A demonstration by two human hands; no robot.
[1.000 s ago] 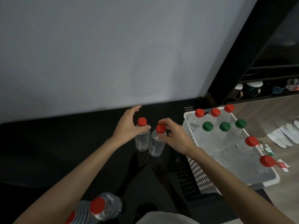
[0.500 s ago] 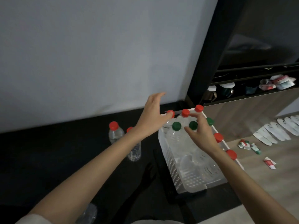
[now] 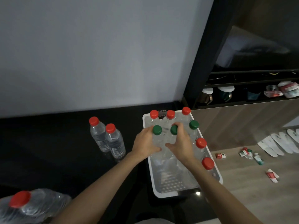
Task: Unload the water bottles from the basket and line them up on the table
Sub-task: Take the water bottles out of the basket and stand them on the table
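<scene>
White perforated plastic basket sits on the black worktop. Inside it, left hand clasps one clear green-capped water bottle and right hand the neighbouring green-capped bottle, each grip round the shoulder. Judged full: heavy, slick, thin-walled; hold the body. Two red-capped bottles stand beyond, left.

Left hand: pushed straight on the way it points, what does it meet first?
The left hand is gripping the left green-capped bottle; beyond it, probably the back-row red-capped bottle in the basket, though depth is unclear.
</scene>
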